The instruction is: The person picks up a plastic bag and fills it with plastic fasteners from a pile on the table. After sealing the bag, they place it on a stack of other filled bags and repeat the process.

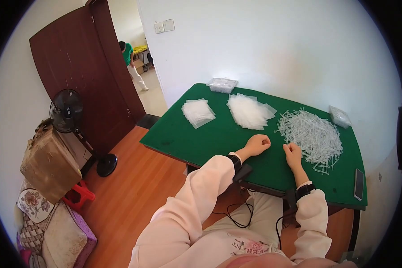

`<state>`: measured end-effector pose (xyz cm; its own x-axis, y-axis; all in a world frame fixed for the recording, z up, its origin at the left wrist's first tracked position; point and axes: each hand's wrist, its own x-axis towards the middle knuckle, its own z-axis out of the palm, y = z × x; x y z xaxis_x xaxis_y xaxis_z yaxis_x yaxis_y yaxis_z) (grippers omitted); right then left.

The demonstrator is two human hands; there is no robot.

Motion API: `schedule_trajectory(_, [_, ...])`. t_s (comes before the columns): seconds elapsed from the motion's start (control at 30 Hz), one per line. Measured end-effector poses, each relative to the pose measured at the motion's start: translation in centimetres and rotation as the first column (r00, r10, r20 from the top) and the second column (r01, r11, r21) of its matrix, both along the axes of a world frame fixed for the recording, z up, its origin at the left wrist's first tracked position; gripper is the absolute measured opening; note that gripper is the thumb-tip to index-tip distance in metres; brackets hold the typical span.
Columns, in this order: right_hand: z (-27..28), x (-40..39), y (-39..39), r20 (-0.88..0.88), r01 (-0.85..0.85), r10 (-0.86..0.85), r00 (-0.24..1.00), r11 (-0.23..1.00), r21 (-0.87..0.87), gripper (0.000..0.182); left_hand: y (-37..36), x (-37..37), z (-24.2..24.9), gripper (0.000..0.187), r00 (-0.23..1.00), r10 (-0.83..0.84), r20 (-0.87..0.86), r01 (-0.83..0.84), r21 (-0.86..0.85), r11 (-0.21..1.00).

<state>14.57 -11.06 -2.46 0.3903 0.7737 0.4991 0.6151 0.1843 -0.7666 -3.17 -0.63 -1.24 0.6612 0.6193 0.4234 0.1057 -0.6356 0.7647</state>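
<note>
My left hand (257, 145) rests over the green-topped table (201, 145) near its front edge, with the fingers curled in. Anything inside them is hidden or too small to make out. My right hand (293, 155) is beside the left edge of a large heap of clear plastic sticks (312, 136). Its fingers are bent together too, and I cannot make out what they hold, if anything. Beyond my left hand lies a pile of clear plastic bags (249, 111). Further left is a smaller, flatter stack of similar bags (198, 112).
A wrapped clear pack (222, 85) sits at the back edge, another pack (340, 117) at the right edge. A phone (358, 184) lies at the right front corner. Black cables (236, 216) hang below the table. A fan (67, 111) and cardboard box (51, 163) stand left; a person (130, 60) is beyond the doorway.
</note>
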Motion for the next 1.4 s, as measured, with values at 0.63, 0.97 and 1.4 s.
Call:
schedule_trajectory(0.63, [-0.3, 0.0, -0.2, 0.062, 0.002, 0.001, 0.998, 0.999, -0.04, 0.032, -0.5, -0.1, 0.0, 0.013, 0.999, 0.028, -0.044, -0.027, 0.04, 0.999])
schedule_trajectory(0.97, [0.1, -0.8, -0.9, 0.073, -0.005, 0.009, 0.997, 0.999, -0.044, 0.034, -1.2, -0.4, 0.2, 0.012, 0.998, 0.041, -0.04, -0.039, 0.058, 0.998])
schedule_trajectory(1.4, [5.0, 4.4, 2.2, -0.291, 0.013, -0.011, 0.957, 1.0, 0.003, 0.029, 0.3, 0.8, 1.7, 0.031, 0.962, -0.139, -0.233, 0.193, 0.227, 0.955])
